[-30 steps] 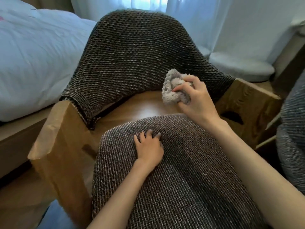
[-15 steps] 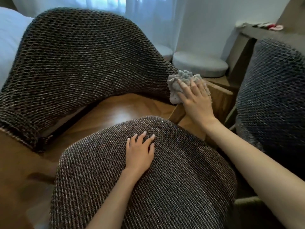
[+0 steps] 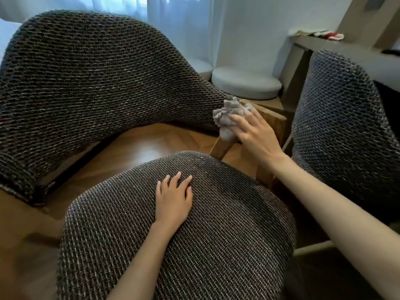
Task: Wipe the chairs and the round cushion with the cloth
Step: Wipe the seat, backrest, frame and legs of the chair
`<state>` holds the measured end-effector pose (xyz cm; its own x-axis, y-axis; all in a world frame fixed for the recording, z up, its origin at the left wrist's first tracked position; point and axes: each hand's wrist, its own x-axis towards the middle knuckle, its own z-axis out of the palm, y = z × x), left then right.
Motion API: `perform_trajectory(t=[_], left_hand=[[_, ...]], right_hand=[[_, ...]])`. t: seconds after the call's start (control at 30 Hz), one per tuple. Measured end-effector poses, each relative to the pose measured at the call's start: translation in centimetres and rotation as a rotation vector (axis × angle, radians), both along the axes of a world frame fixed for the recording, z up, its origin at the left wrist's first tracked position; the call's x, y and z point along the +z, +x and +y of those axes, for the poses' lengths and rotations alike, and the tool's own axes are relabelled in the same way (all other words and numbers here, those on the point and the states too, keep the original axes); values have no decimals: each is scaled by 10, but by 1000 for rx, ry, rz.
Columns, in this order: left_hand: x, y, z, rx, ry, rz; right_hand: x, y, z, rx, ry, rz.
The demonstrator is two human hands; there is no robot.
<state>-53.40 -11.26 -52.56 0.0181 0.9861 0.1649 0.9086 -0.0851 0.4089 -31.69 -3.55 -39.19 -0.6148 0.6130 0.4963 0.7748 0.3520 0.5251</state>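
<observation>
My left hand [image 3: 173, 200] lies palm down on the seat [image 3: 205, 256] of the chair in front of me. Its fingers are straight and a little spread, and it holds nothing. It rests near the middle of the seat, closer to the back edge than the front. The seat is covered in a dark brown woven fabric flecked with pale thread.

My right hand [image 3: 256, 135] reaches across the seat's right edge to the wooden armrest [image 3: 275, 121]. It is spread over the cloth [image 3: 227, 120], and my fingers lie fairly straight across it, pressing it against the wood rather than closing round it. The cloth is grey, fluffy and bunched into a lump. It sits at the inner end of the armrest, where the wood meets the right-hand corner of the backrest [image 3: 97, 83], and it touches both. Part of it bulges out past my fingertips on the left side.

The backrest curves wide across the left and top of my view, in the same weave as the seat. Through the gap between its lower edge and the seat I see the wooden floor [image 3: 147, 146].

A second chair [image 3: 337, 118], in a similar weave, stands just beside the armrest on my right. The round cushion [image 3: 246, 83], pale and flat, lies beyond the armrest by the wall, well apart from both hands. A sheer curtain [image 3: 173, 24] hangs behind the backrest, and a ledge [image 3: 320, 43] runs along the upper right.
</observation>
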Motion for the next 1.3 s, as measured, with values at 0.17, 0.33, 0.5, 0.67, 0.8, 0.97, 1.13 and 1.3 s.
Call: perform_trajectory(t=[0.17, 0.33, 0.5, 0.67, 0.8, 0.97, 1.13, 1.3], left_hand=[[0, 0, -1, -10, -3, -9], [2, 1, -1, -20, -1, -16], [2, 0, -6, -38, -18, 5], [3, -1, -10, -50, -29, 6], [4, -4, -17, -53, -30, -4], [9, -7, -27, -65, -46, 1], [32, -14, -49, -103, -43, 53], [91, -22, -85, -69, 226, 69]], right_hand=[[-2, 22, -17, -19, 109, 41], [-47, 43, -47, -56, -23, -2], [-46, 43, -51, -5, 22, -64], [-8, 38, -32, -74, 200, 72], [-28, 46, -40, -36, 136, 86], [-71, 52, -70, -20, -124, 98], [-59, 33, -88, -100, -288, 282], [-31, -6, -98, 59, -95, 458]])
